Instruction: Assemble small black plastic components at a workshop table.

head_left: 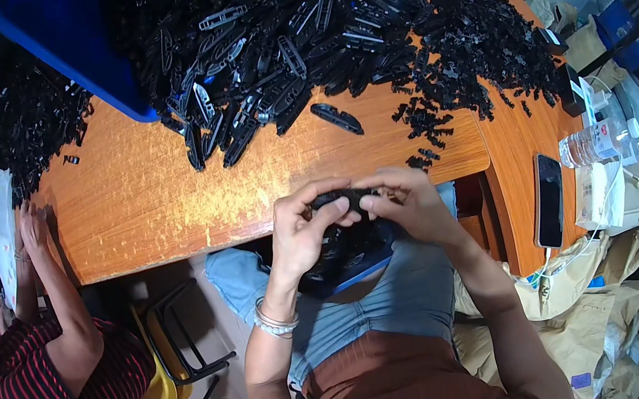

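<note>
Above my lap, at the table's front edge, my left hand and my right hand meet, thumbs and fingers closed on a small black plastic part. Fingers cover much of it, so its full shape is hidden. Beneath my hands, a blue bin with black parts inside rests on my lap. A large heap of long oval black plastic clip-like pieces spreads over the table's far side. One such oval piece lies apart, nearer to me.
Small black jagged pieces are piled at the right of the wooden table. A blue tub tips toward the heap. A phone and plastic bottles stand right. Another person works at the left, near more black pieces.
</note>
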Available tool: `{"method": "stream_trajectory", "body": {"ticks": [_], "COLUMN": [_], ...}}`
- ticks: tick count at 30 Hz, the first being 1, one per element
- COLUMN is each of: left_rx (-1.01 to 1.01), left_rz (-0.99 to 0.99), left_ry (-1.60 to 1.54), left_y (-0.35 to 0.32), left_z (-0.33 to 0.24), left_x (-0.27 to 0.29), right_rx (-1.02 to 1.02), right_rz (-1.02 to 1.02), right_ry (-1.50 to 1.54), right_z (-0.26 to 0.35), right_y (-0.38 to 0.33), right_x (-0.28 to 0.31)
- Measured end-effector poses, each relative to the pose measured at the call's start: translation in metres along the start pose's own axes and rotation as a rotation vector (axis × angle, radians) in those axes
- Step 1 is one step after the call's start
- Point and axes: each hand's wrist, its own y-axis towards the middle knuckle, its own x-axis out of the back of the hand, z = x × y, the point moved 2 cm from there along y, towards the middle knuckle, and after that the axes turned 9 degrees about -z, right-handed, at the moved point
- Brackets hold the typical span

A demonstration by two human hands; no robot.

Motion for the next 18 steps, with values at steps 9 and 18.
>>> {"method": "stream_trajectory", "body": {"ticks": [9, 18], "left_rx": [-0.613, -0.614], "left_rz": [-0.189, -0.277], "left_ry": [0.971, 1.043], "left_y": [0.075, 0.074], "left_z": [-0.006, 0.014], "left_x": [-0.022, -0.019], "right_rx": [0.257, 0.522], "right_rz": [-0.095, -0.354], "right_ry": [-0.255, -1.092], "right_z": [-0.006, -0.009], "right_y": [-0.004, 0.082], "right_x": [0.014, 0.076]}}
